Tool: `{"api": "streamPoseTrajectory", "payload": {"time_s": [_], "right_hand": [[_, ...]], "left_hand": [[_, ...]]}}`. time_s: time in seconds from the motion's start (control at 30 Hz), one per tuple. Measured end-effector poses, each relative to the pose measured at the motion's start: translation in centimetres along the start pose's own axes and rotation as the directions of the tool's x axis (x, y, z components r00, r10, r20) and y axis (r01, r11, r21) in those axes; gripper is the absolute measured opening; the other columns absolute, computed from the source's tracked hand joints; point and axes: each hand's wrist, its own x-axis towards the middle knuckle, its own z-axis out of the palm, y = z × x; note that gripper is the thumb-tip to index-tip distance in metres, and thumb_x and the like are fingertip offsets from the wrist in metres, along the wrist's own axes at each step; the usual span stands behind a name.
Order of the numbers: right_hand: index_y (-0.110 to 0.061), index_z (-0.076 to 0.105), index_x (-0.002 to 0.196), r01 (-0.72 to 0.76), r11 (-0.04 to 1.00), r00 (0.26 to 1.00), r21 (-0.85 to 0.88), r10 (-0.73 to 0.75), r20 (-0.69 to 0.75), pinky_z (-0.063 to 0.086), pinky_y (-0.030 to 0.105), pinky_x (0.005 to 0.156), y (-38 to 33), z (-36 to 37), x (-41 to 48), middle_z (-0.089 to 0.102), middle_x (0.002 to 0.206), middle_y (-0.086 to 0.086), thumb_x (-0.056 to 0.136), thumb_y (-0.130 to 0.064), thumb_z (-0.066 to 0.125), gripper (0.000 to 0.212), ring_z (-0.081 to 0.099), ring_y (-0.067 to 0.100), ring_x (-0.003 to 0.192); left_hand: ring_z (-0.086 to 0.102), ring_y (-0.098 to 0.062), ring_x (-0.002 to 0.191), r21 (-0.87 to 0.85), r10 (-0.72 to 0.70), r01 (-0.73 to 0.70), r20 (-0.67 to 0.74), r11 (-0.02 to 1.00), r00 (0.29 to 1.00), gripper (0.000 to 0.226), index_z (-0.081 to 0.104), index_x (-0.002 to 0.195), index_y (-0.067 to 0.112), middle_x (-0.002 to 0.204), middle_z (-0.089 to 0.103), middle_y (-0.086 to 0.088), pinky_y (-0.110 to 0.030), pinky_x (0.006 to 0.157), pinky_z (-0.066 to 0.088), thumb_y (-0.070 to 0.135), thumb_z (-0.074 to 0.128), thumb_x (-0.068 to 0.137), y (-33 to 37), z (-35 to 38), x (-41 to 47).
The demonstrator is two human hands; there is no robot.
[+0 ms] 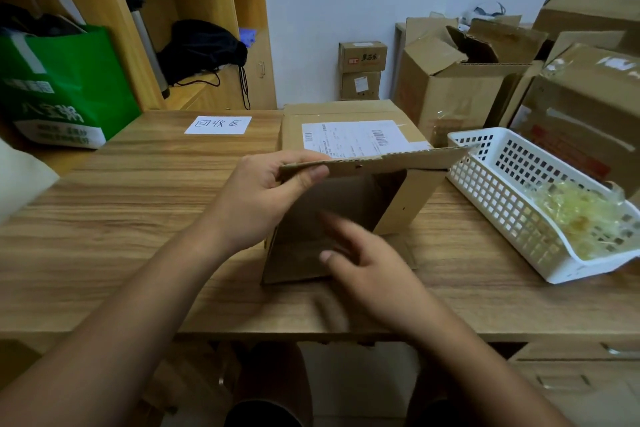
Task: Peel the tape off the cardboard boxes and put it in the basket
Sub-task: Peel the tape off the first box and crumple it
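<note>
A brown cardboard box with a white shipping label lies on its side on the wooden table, its open end facing me. My left hand pinches the left end of the box's upper flap, thumb under the edge, holding it level. In front of the opening, above the lower flap, my right hand hovers blurred with fingers spread and holds nothing. A white plastic basket on the right contains a heap of crumpled clear tape.
A paper sign lies at the back of the table. A green bag stands at the left by wooden shelves. Several more cardboard boxes are stacked at the back right, some with clear tape on them.
</note>
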Motion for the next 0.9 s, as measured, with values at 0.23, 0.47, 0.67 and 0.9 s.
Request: {"api": "streamPoseTrajectory", "payload": {"time_s": [0.23, 0.47, 0.67, 0.9], "right_hand": [[-0.038, 0.032, 0.157, -0.097, 0.984, 0.971, 0.146, 0.126, -0.203, 0.038, 0.029, 0.117, 0.6, -2.5, -0.2, 0.053, 0.132, -0.034, 0.090, -0.032, 0.063, 0.074, 0.050, -0.007, 0.130], [-0.042, 0.049, 0.133, -0.062, 0.933, 0.906, 0.354, 0.202, -0.372, 0.056, 0.041, 0.100, 3.0, -4.3, -3.5, 0.063, 0.125, -0.030, 0.100, -0.001, 0.055, 0.053, 0.066, 0.003, 0.115], [-0.021, 0.060, 0.117, -0.058, 0.840, 0.822, 0.539, 0.347, -0.452, 0.064, 0.034, 0.075, 4.6, -7.7, -4.5, 0.076, 0.112, 0.000, 0.102, 0.005, 0.044, 0.034, 0.074, 0.021, 0.103], [-0.015, 0.060, 0.105, -0.027, 0.863, 0.789, 0.504, 0.328, -0.520, 0.059, 0.026, 0.056, 4.4, -9.5, -5.2, 0.076, 0.085, 0.005, 0.098, 0.006, 0.046, 0.026, 0.073, 0.016, 0.069]], "left_hand": [[0.064, 0.006, 0.109, 0.008, 0.009, -0.009, 0.003, 1.000, 1.000, 0.041, 0.074, 0.117, 0.017, 0.112, 0.072, 0.015, -0.021, 0.098, 0.050, 0.041, 0.057, 0.089, 0.5, 1.1, 0.1], [0.061, 0.010, 0.113, 0.008, 0.018, -0.018, 0.008, 1.000, 1.000, 0.034, 0.072, 0.117, 0.029, 0.115, 0.069, 0.025, -0.013, 0.099, 0.046, 0.044, 0.058, 0.090, -0.4, 1.3, 0.4], [0.060, 0.005, 0.120, 0.008, 0.038, -0.039, 0.073, 0.999, 0.997, 0.032, 0.072, 0.121, 0.032, 0.121, 0.069, 0.025, -0.016, 0.103, 0.045, 0.044, 0.060, 0.094, -1.3, 2.2, 0.7], [0.059, 0.004, 0.122, 0.047, 0.031, -0.040, 0.164, 0.998, 0.986, 0.029, 0.071, 0.120, 0.039, 0.124, 0.069, 0.021, -0.021, 0.105, 0.046, 0.046, 0.059, 0.094, -1.8, 3.7, 0.9]]}}
